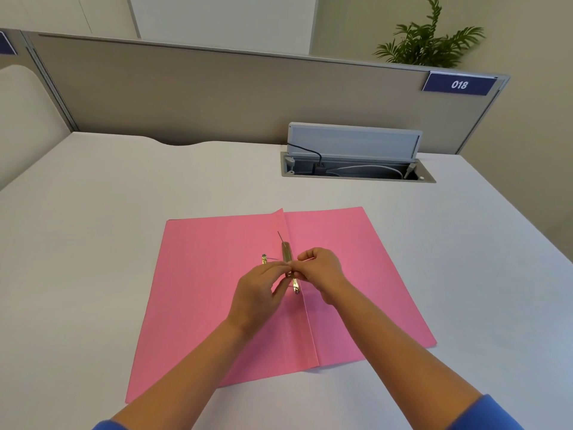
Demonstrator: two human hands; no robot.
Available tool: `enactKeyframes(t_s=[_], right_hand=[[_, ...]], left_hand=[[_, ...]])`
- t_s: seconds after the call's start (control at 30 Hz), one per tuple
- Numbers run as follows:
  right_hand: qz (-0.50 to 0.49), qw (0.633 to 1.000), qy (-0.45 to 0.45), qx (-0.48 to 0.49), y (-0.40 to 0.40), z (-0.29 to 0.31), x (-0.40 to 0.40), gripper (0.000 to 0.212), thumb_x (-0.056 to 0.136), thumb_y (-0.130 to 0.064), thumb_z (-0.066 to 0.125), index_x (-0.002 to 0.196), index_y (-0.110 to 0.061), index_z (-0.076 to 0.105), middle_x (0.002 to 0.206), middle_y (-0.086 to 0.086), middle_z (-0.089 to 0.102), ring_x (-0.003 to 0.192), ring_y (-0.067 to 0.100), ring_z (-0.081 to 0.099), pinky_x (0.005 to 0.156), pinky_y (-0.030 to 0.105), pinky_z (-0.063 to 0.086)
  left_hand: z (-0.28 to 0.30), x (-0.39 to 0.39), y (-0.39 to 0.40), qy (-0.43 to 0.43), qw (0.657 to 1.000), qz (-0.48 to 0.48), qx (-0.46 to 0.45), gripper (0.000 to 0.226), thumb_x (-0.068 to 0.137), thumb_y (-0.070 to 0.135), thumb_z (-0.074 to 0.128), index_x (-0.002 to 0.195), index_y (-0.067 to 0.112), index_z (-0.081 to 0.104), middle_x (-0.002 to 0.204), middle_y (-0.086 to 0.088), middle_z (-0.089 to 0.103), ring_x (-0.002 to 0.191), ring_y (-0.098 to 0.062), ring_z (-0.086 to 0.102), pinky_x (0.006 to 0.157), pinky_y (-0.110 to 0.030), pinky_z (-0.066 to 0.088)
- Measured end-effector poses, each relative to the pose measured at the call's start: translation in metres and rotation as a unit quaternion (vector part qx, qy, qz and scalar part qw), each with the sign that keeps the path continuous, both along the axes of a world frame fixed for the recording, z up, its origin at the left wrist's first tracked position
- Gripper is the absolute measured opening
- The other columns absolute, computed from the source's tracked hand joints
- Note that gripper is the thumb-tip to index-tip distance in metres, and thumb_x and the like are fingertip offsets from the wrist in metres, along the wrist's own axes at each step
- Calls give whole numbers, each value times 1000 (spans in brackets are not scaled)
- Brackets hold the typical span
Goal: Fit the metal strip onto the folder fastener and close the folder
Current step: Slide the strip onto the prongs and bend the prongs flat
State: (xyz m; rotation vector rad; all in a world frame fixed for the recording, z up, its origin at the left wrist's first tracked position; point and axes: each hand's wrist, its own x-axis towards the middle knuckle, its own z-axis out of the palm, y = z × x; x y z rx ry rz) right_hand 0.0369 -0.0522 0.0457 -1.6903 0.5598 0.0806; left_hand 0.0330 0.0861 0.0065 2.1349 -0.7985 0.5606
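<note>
A pink folder [217, 274] lies open and flat on the white desk. Along its centre fold sits a brass metal strip [286, 254] over the folder fastener, with a thin prong [280, 235] sticking up at its far end. My left hand [257, 293] and my right hand [322, 271] meet over the middle of the strip, fingertips pinched together on it. The near end of the strip [296, 288] shows below my fingers. A small loose brass piece [264, 259] lies on the left leaf, just left of the strip.
A desk cable box [356, 167] with its lid raised and cables inside sits at the back right. A grey partition [217, 94] with an "018" label [459, 85] runs along the desk's far edge. A plant [428, 41] stands behind it.
</note>
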Motion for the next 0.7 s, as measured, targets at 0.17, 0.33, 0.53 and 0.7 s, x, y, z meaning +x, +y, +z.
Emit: enactKeyframes(t_s=[0.17,0.33,0.53,0.7], right_hand=[[25,1000,-16,1,-4,-3,-7,12,82,5,58,78,-6,59,68,6,63,50,9,63,66,25,57],[115,974,-36,-194,-14,-20,-26,25,81,5,51,92,-7,70,81,-2,64,70,8,57,68,10,48],[184,948,-84,-247,-15,-30,-35,20,76,-8,67,93,-16,74,97,-1,70,81,6,56,65,3,39],[181,943,-86,-265,-14,-32,-32,15,76,-19,70,90,-21,75,80,-13,63,78,4,56,72,17,41]], left_hand=[[-3,-2,0,8,999,19,-32,10,72,3,69,81,5,72,80,-5,75,72,-18,70,70,-25,52],[-5,-3,1,37,996,39,-72,9,72,6,69,80,6,72,79,-5,75,73,-16,69,69,-26,52],[-9,-5,3,44,995,48,-76,8,71,7,68,78,5,72,77,-5,75,72,-15,70,68,-28,52],[-10,-5,3,61,992,52,-97,10,71,10,68,80,7,72,79,-6,75,75,-7,63,63,-27,52]])
